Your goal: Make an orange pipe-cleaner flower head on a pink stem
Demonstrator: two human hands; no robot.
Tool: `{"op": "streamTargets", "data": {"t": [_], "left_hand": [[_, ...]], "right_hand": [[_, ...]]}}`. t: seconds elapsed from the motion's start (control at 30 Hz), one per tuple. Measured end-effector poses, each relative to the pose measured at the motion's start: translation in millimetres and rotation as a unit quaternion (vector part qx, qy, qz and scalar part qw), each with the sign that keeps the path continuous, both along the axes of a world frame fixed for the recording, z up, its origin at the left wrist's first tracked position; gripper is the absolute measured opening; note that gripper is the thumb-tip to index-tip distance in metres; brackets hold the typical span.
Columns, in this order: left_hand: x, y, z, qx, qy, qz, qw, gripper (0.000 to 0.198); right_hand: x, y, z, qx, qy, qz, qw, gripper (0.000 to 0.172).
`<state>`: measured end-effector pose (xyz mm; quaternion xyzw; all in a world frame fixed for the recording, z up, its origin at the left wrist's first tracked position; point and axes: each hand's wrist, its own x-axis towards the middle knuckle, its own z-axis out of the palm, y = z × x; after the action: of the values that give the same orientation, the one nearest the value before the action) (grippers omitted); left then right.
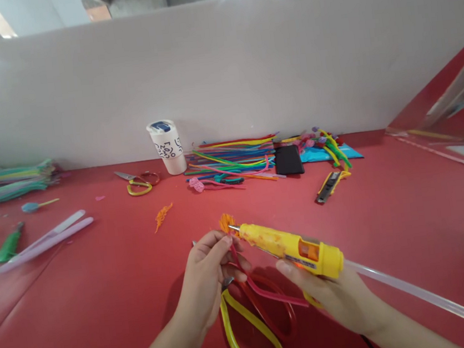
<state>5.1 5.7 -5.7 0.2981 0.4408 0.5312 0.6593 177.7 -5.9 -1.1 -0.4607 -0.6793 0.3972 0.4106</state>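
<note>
Between the fingertips of my left hand (212, 271) is a pink pipe cleaner (266, 293), its long end bent toward the lower right. An orange fluffy piece (226, 222) sits at its top, just above the fingers. My right hand (329, 291) is wrapped around a yellow hot glue gun (290, 245). The gun's metal nozzle points left and meets or nearly meets the orange piece. A long clear glue stick (430, 296) runs out of the gun's back. Under both hands lie large scissors with yellow and red handles (249, 328), their blades mostly hidden by my left hand.
At the back stand a white tumbler (169, 147) and a pile of coloured pipe cleaners (230, 157), with a black phone-like slab (289, 160) beside it. Smaller scissors (139, 185), an orange scrap (162, 217), a utility knife (329, 186) and pink tweezers (50, 239) lie around.
</note>
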Motion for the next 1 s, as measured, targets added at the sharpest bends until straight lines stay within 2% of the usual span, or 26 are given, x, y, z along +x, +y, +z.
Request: {"op": "streamTargets", "data": {"t": [0.27,0.7,1.0], "left_hand": [[-0.5,0.6,-1.7,0.006,-0.002,-0.004,1.000,0.015],[-1.0,0.3,-2.7,0.005,-0.006,0.003,1.000,0.015],[-0.6,0.1,-2.7,0.009,-0.007,0.009,1.000,0.015]], "right_hand": [[-0.6,-2.5,-0.3,0.016,-0.040,-0.045,0.998,0.021],[-2.7,-0.4,2.1,-0.012,-0.007,-0.014,1.000,0.020],[-3.2,-0.9,-1.5,-0.015,0.007,-0.022,1.000,0.018]]}}
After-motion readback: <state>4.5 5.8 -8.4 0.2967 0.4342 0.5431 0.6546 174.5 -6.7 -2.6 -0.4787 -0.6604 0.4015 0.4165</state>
